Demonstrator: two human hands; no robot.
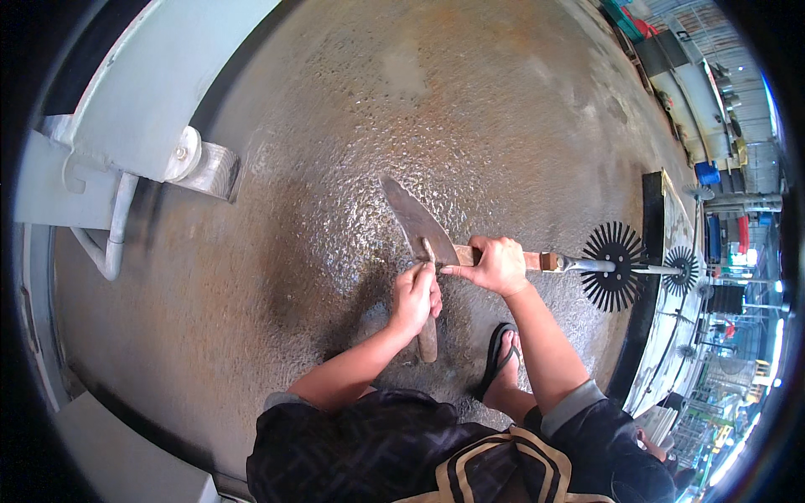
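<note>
A broad, dark, pointed blade with a wooden handle lies across the middle of the head view, its tip toward the upper left. My right hand is closed round the handle near the blade, the thumb stretched toward my left hand. Close beside it, my left hand grips a grey-brown stick-like piece. The narrow upper end of that piece crosses the blade's base; whether they touch I cannot tell. My fingers hide its middle.
Wet, rough concrete floor spreads below. White machinery with a roller stands left. At right are black toothed discs on a metal shaft, by a long black-edged frame. My sandalled foot is below my right hand.
</note>
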